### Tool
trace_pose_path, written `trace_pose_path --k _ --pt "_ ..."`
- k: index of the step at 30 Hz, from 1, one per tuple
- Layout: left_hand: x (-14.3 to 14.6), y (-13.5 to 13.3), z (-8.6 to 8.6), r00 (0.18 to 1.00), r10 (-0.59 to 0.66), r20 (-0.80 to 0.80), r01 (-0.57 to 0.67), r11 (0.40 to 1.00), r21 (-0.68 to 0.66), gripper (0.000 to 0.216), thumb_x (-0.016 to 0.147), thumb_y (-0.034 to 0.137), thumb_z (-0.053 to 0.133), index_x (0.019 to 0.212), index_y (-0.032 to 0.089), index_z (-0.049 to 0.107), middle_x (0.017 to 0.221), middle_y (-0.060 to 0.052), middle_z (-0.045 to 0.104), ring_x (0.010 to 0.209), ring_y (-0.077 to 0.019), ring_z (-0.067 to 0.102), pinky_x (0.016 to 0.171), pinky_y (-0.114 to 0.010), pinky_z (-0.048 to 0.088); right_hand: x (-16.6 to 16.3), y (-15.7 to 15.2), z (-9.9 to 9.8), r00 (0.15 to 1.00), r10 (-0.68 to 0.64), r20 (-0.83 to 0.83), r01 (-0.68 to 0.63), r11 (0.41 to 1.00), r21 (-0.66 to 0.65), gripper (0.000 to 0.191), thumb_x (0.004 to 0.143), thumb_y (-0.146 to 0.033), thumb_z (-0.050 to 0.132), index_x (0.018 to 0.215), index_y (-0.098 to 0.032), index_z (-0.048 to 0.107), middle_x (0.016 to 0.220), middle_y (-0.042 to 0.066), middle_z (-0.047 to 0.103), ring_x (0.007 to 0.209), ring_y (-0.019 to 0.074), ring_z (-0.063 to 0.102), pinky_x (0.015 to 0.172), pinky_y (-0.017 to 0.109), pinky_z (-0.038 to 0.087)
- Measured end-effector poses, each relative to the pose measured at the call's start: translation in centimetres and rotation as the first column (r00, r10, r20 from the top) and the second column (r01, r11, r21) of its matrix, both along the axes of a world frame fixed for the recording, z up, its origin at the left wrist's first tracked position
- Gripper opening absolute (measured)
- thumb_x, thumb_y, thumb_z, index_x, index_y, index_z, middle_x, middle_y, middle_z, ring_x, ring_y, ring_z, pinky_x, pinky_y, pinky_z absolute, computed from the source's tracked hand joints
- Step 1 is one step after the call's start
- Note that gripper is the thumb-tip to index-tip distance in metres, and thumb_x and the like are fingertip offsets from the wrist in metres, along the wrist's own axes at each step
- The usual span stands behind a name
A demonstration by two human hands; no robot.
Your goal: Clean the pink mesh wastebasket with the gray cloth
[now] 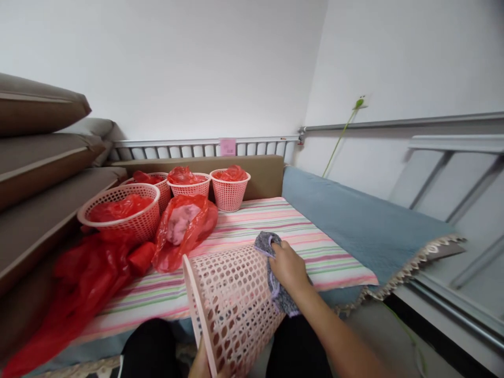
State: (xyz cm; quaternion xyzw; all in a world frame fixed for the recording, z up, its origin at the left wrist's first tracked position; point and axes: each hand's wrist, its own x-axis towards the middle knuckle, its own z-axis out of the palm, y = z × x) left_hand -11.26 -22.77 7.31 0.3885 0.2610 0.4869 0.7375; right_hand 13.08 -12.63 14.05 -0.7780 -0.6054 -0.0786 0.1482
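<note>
A pink perforated plastic basket (232, 294) lies tipped on its side above my knees, its rim facing left. My left hand (202, 362) grips that rim at the bottom of the view; part of the hand is cut off by the frame. In my right hand (289, 265) is a grey cloth (285, 299) with a purple edge, pressed against the basket's base end. The fingers are curled over the cloth, and some of them are hidden behind it.
Several pink baskets with red bags inside, among them a near one (151, 218), stand on the striped cloth (331, 252). An open red bag (210, 215) holds something pink. More red plastic (90, 273) lies at left, beside stacked cushions (39, 157). A radiator (260, 147) runs along the wall.
</note>
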Motion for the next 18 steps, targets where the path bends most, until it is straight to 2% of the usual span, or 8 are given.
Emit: trace_pose_path --k 3,5,7,10,12,15,18 --pt "-0.1 1.0 3.0 0.997 0.071 0.043 -0.068 0.995 -0.068 0.091 0.066 0.022 0.073 0.143 0.023 0.025 0.131 -0.014 0.058 0.126 -0.0349 0.046 0.106 -0.048 0.034 -0.4 -0.8 -0.5 1.000 0.014 0.008 -0.014 1.000 0.024 0.025 0.082 -0.019 0.048 0.105 -0.017 0.060 0.100 0.009 0.056 0.087 0.0201 0.059 0.062 0.026 0.038" --pt "0.0 1.5 5.0 0.993 0.111 0.049 -0.105 0.987 -0.122 0.086 0.069 0.015 0.066 0.143 0.019 0.023 0.126 -0.015 0.061 0.120 -0.0335 0.053 0.101 -0.046 0.039 -0.6 -1.0 -0.7 1.000 0.015 0.001 -0.015 0.999 0.028 0.026 0.083 -0.019 0.048 0.106 -0.017 0.060 0.101 0.009 0.056 0.087 0.0200 0.059 0.061 0.026 0.037" --pt "0.2 1.7 6.1 0.990 0.124 0.062 -0.111 0.978 -0.177 0.087 0.068 0.011 0.064 0.143 0.020 0.022 0.120 -0.015 0.065 0.116 -0.0322 0.056 0.097 -0.044 0.043 -0.8 -0.9 -0.6 1.000 -0.003 -0.023 0.003 1.000 0.009 0.027 0.083 -0.019 0.047 0.107 -0.017 0.060 0.102 0.010 0.056 0.087 0.0202 0.059 0.062 0.026 0.038" --pt "0.8 1.5 5.4 0.987 0.111 0.113 -0.085 0.974 -0.211 0.095 0.063 0.012 0.068 0.144 0.022 0.018 0.116 -0.014 0.067 0.113 -0.0336 0.058 0.093 -0.044 0.045 -3.0 -1.2 0.2 0.991 0.035 -0.126 -0.039 0.999 -0.026 0.027 0.082 -0.017 0.048 0.106 -0.016 0.061 0.102 0.011 0.058 0.089 0.0207 0.058 0.068 0.027 0.040" --pt "1.0 1.3 4.2 0.988 0.100 0.120 -0.075 0.977 -0.198 0.098 0.060 0.013 0.070 0.143 0.023 0.020 0.116 -0.014 0.067 0.111 -0.0347 0.059 0.093 -0.045 0.044 -6.1 -2.0 1.0 0.960 0.175 -0.219 -0.177 0.984 0.010 0.024 0.079 -0.015 0.050 0.100 -0.016 0.062 0.101 0.010 0.059 0.091 0.0203 0.057 0.074 0.028 0.041" --pt "0.6 1.1 2.5 0.992 0.122 0.022 -0.118 0.982 -0.149 0.092 0.060 0.013 0.072 0.141 0.023 0.030 0.118 -0.012 0.066 0.113 -0.0341 0.057 0.098 -0.044 0.041 -11.6 -4.0 2.2 0.847 0.460 -0.267 -0.435 0.888 0.151 0.020 0.074 -0.014 0.051 0.090 -0.019 0.062 0.096 0.006 0.057 0.087 0.0185 0.055 0.076 0.027 0.041" --pt "-0.5 0.9 1.2 0.979 0.185 -0.083 -0.193 0.976 -0.099 0.089 0.061 0.019 0.075 0.140 0.021 0.033 0.118 -0.012 0.067 0.118 -0.0321 0.054 0.103 -0.040 0.037 -15.1 -5.5 3.0 0.748 0.616 -0.247 -0.581 0.788 0.205 0.018 0.071 -0.015 0.053 0.087 -0.021 0.060 0.095 0.004 0.054 0.085 0.0181 0.054 0.073 0.027 0.041"
